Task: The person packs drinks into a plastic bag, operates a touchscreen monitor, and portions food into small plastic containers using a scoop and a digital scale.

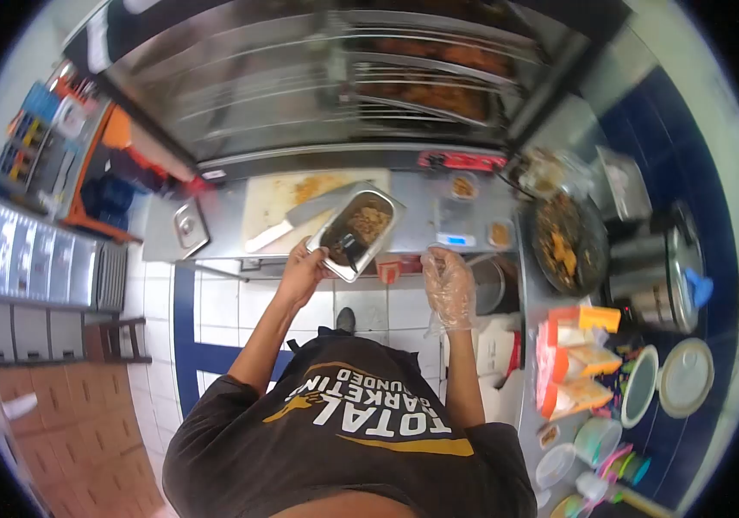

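Observation:
My left hand (304, 269) grips the near-left rim of a small steel food pan (329, 262), held tilted above the counter's front edge. Inside lie brown chopped food (371, 223) and a dark piece whose kind I cannot make out. My right hand (449, 283), in a clear plastic glove, is closed with its fingers curled together beside the kitchen scale (454, 239); what they hold, if anything, is hidden. Behind the pan, a wide knife (305, 211) with a white handle rests on the cutting board (266, 192), near yellowish crumbs.
Small tubs of food, one behind the scale (464, 185) and one beside it (499, 233), stand on the counter. A large dark bowl (592, 259) of food is on the right, near orange-and-white packets (572, 393). A steel lid (188, 227) lies left. Food trays (430, 97) fill the glass cabinet.

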Demonstrator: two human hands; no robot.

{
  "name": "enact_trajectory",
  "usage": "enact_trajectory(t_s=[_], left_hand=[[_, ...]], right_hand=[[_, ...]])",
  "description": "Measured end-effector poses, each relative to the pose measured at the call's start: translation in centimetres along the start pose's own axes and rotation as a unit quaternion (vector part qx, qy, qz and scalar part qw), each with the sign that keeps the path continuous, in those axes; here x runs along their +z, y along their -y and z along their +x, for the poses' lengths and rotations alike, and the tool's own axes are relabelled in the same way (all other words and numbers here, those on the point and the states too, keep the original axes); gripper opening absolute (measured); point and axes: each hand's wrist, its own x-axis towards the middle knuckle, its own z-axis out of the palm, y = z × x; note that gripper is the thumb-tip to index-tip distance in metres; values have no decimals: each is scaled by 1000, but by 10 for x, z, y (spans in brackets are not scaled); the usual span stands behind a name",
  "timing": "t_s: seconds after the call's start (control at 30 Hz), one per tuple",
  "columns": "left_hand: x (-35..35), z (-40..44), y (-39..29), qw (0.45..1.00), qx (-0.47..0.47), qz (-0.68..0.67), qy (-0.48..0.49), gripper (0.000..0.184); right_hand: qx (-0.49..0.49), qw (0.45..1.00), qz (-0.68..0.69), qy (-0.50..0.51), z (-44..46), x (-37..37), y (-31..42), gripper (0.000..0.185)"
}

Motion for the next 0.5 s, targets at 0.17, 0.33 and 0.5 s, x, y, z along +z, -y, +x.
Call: enact_trajectory(t_s=[0.17,0.33,0.5], left_hand=[[-42,-37,-43,993,56,-1,-105,40],[-92,-72,-58,965,137,-25,-221,39],[-120,-97,-97,938,171,-34,-301,42]], right_hand=[[-207,978,-27,6,75,91,64,23],[-558,825,-88,16,167,202,197,26],[-734,631,-252,2,220,299,303,32]])
